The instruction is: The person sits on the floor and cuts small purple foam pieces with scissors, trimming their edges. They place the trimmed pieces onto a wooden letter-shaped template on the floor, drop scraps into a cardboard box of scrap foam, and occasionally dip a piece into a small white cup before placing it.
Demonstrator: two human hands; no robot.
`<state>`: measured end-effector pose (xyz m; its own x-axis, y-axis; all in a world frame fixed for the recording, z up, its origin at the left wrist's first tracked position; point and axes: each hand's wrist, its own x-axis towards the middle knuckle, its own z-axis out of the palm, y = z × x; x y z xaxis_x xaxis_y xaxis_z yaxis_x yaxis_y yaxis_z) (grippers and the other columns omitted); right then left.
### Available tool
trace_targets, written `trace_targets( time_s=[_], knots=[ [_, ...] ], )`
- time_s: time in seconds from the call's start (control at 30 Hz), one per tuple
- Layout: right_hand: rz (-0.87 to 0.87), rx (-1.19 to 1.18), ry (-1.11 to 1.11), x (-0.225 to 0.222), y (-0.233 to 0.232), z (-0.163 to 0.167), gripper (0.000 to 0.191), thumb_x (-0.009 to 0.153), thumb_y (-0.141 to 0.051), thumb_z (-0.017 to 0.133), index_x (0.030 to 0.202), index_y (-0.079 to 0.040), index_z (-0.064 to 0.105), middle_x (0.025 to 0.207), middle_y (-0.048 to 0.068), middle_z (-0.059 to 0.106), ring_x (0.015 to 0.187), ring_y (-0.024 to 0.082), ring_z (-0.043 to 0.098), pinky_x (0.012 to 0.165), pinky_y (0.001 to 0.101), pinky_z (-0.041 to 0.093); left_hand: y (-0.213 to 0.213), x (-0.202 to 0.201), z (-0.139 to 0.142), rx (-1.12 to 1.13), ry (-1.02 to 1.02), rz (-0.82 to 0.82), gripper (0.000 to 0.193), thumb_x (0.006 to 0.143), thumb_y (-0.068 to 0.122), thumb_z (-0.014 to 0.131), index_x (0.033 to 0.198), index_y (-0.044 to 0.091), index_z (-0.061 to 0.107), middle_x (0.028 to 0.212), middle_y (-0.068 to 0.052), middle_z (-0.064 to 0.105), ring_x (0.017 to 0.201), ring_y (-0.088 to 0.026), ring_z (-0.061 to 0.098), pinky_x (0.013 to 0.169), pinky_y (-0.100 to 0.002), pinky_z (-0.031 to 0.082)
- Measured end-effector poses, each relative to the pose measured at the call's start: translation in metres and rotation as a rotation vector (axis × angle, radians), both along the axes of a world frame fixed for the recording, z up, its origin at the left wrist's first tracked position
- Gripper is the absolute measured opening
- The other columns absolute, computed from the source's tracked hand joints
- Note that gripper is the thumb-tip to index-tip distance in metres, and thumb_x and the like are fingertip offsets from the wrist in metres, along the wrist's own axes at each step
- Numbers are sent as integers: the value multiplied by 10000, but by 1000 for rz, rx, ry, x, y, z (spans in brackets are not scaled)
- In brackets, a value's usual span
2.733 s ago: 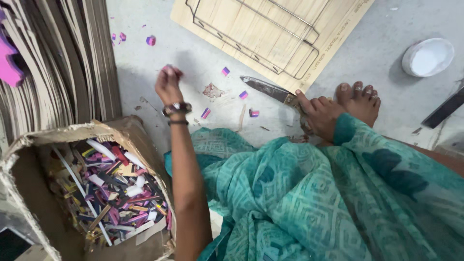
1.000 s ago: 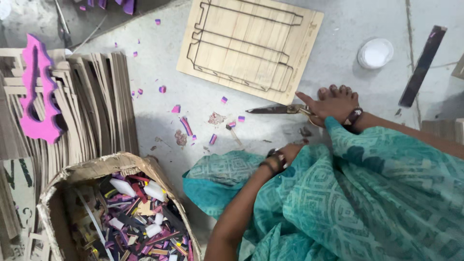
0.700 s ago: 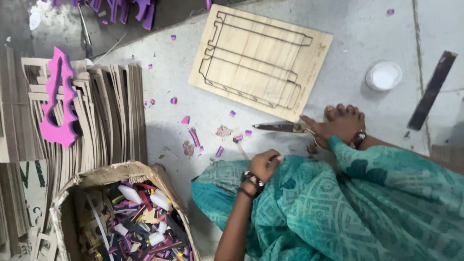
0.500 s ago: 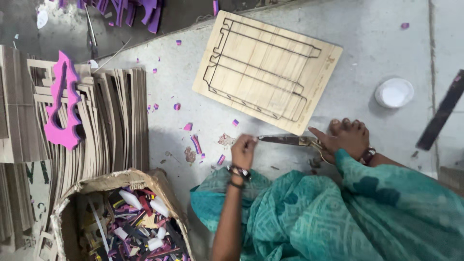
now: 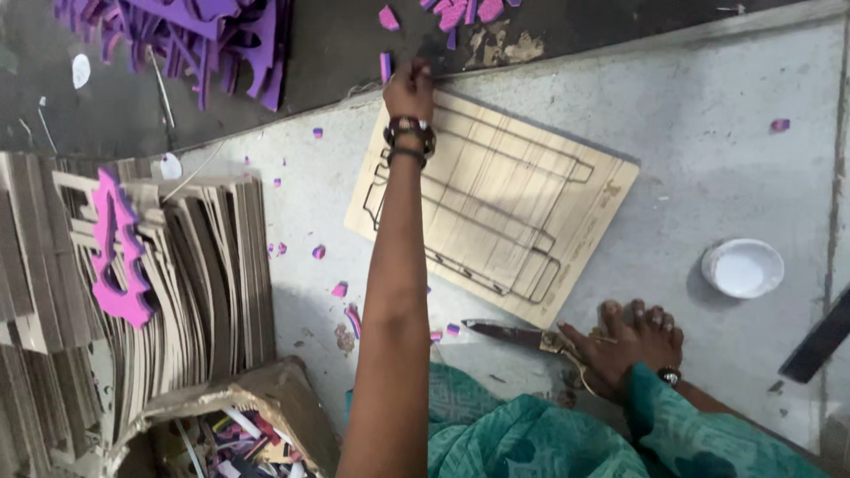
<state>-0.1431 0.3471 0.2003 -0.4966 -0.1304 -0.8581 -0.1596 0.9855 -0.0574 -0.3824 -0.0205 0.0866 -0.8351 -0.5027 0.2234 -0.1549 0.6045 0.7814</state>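
My left hand point(image 5: 409, 88) is stretched far forward, with bangles on the wrist. Its fingers are bunched on the floor at the far corner of a wooden die board point(image 5: 567, 212), right beside a small purple foam scrap point(image 5: 385, 66). I cannot see anything inside the fingers. My right hand point(image 5: 620, 350) rests low on the floor by my knee, closed on the handles of a pair of scissors point(image 5: 518, 335) whose blades point left. Teal cloth point(image 5: 549, 443) covers my lap.
Stacked brown card cut-outs point(image 5: 204, 292) with a purple foam shape point(image 5: 119, 252) lie at left. A torn box of scraps point(image 5: 239, 425) sits at bottom left. A white lid point(image 5: 742, 267) and a dark strip point(image 5: 819, 336) lie at right. More purple foam pieces point(image 5: 221, 35) lie at the top.
My left hand left the scissors area near my lap and reached forward over the wooden board to its far corner. My right hand stayed on the scissors. The camera tilted forward.
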Motion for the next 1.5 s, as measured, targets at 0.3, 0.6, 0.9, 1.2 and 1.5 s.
trace_targets(
  time_s=[0.3,0.6,0.9,1.2,1.5],
  knots=[
    [11,59,-139,-28,-10,8,742,819,-828,492,1402,-370,508,1413,122,454,1317,375,411,1153,514,295,10,-104,-19,-309,131,-58,233,754,40,677,964,127,728,947,-131,713,896,-375,694,806,-463,567],
    [293,67,-344,-60,-17,21,610,843,-758,562,1420,-680,383,1484,114,349,1347,394,353,1152,529,264,26,-136,-31,-665,-237,-57,294,742,215,771,1033,183,744,1213,-68,637,1176,-382,516,921,-599,459],
    [413,-13,-327,-58,-7,17,543,897,-667,509,1411,-736,348,1474,112,350,1327,392,373,1114,546,291,36,-111,-59,-686,-180,-309,512,728,162,752,1233,206,682,1348,-112,563,1228,-387,479,969,-589,412],
    [381,-3,-335,-42,0,7,576,935,-621,468,1472,-742,297,1596,104,271,1462,427,264,1198,587,187,64,-80,-53,-476,83,-310,480,849,133,727,1313,160,606,1423,-113,534,1314,-410,554,1115,-543,471],
    [-4,47,-75,-19,1,-7,899,808,-870,502,1466,-259,454,1496,151,415,1401,360,371,1183,491,249,94,-81,-34,-87,-111,-199,304,768,117,802,1052,143,696,1000,-132,726,880,-295,726,765,-399,598]
  ],
)
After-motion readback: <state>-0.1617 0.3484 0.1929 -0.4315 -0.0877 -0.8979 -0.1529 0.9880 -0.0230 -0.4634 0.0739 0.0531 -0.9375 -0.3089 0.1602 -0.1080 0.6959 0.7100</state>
